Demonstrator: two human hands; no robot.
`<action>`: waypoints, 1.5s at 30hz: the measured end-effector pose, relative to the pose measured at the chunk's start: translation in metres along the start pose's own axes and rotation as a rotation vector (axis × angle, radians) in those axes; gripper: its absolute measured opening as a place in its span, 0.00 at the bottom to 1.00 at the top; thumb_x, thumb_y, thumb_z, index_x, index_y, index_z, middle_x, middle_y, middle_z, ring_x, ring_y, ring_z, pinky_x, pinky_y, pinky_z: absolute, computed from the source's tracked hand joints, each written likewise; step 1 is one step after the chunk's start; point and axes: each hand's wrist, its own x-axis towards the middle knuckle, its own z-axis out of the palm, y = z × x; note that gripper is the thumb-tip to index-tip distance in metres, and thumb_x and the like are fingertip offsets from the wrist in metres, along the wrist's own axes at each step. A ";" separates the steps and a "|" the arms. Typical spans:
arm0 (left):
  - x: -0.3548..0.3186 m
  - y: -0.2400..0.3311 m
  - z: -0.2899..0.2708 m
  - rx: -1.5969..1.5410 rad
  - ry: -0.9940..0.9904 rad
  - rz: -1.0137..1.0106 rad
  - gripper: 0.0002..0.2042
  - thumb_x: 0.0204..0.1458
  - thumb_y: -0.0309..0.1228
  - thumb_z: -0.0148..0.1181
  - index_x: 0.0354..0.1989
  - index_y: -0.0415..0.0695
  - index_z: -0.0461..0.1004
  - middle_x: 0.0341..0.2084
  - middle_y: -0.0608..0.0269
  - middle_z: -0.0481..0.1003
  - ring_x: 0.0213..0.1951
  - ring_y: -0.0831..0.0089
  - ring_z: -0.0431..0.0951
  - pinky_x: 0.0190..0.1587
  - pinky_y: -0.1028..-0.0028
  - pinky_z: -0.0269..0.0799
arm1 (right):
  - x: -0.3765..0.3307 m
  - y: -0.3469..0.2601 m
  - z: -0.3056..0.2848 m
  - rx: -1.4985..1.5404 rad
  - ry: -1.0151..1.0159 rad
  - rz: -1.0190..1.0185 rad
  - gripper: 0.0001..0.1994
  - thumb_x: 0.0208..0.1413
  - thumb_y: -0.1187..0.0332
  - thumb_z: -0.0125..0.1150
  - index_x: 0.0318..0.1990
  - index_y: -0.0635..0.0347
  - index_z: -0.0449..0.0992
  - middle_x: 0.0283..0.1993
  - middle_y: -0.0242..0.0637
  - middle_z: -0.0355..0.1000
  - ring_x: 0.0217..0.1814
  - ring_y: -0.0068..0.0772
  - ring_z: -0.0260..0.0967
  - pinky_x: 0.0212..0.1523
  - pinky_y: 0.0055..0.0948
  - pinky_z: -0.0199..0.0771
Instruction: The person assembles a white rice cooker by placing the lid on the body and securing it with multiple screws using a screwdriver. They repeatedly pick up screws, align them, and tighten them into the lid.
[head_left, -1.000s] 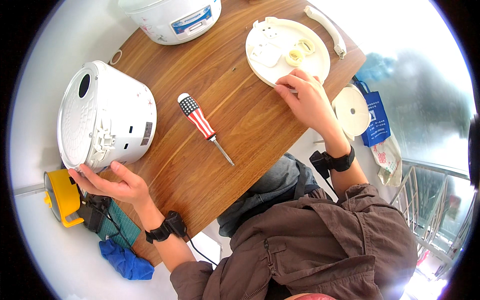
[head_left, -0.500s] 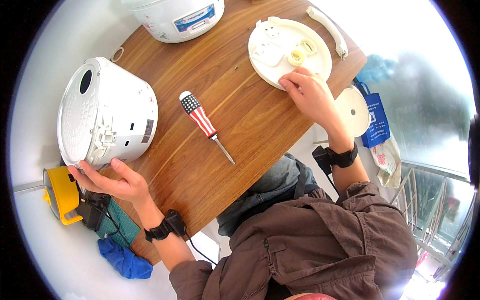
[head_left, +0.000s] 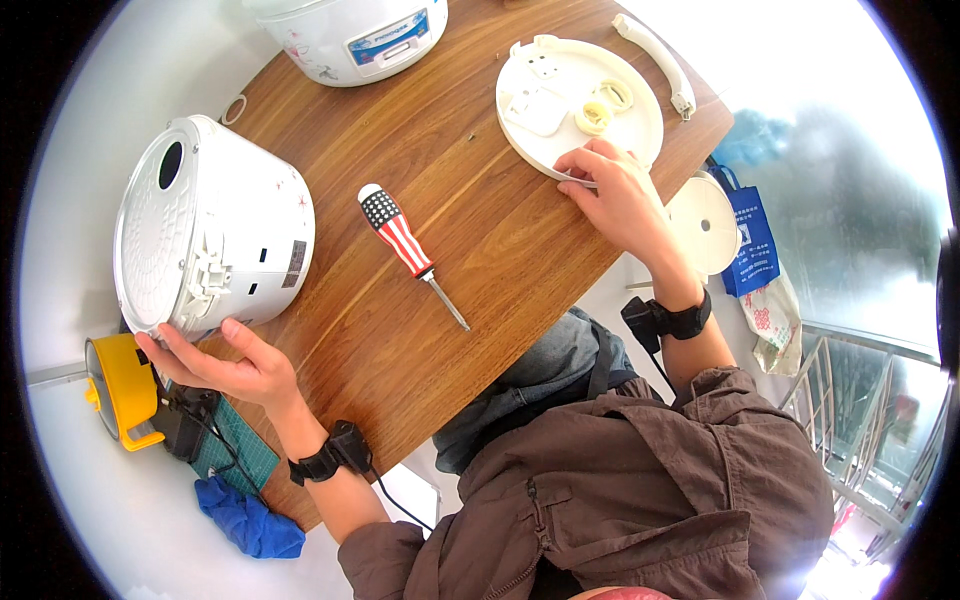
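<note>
A white rice cooker body [head_left: 235, 240], tipped on its side with its round underside turned left, lies at the left of the table. My left hand [head_left: 235, 370] rests against its lower edge, fingers spread and thumb raised. At the right, my right hand [head_left: 615, 195] pinches the near rim of a white round cover [head_left: 555, 155], fingers over it and thumb underneath. In that cover lie cream-coloured rings [head_left: 593, 117], a flat white piece [head_left: 537, 112] and other small parts. Between my hands lies a screwdriver [head_left: 400, 235] with a flag-patterned handle, its tip toward me.
Another white rice cooker [head_left: 365, 45] stands at the far edge. Beyond the cover lies a curved white handle [head_left: 655, 60]. A yellow container [head_left: 120, 390], green cutting mat [head_left: 240, 440] and blue cloth [head_left: 250, 520] are at lower left. A blue bag [head_left: 750, 235] hangs beyond the right edge.
My right hand has shifted slightly, and its thumb and fingers now close over the cover's rim. My left hand and the tipped cooker look the same.
</note>
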 end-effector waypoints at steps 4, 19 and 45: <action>-0.001 -0.001 -0.001 0.002 -0.008 -0.002 0.29 0.70 0.39 0.48 0.76 0.41 0.52 0.75 0.46 0.45 0.75 0.53 0.51 0.71 0.55 0.64 | -0.001 -0.002 0.000 -0.042 0.037 -0.057 0.07 0.56 0.69 0.68 0.43 0.56 0.82 0.40 0.39 0.75 0.48 0.44 0.74 0.58 0.41 0.66; -0.003 -0.004 0.003 -0.083 0.014 -0.008 0.30 0.71 0.41 0.47 0.76 0.40 0.53 0.75 0.43 0.45 0.75 0.49 0.50 0.70 0.52 0.61 | 0.002 0.005 -0.005 -0.230 0.282 -0.138 0.05 0.54 0.74 0.67 0.39 0.58 0.82 0.40 0.37 0.74 0.50 0.42 0.73 0.54 0.40 0.68; -0.003 0.000 0.000 -0.089 0.008 -0.033 0.30 0.69 0.37 0.51 0.75 0.38 0.52 0.75 0.42 0.45 0.75 0.48 0.50 0.72 0.50 0.55 | 0.006 0.009 -0.046 -0.205 0.396 -0.187 0.08 0.53 0.76 0.68 0.41 0.64 0.80 0.41 0.39 0.78 0.45 0.44 0.75 0.49 0.35 0.72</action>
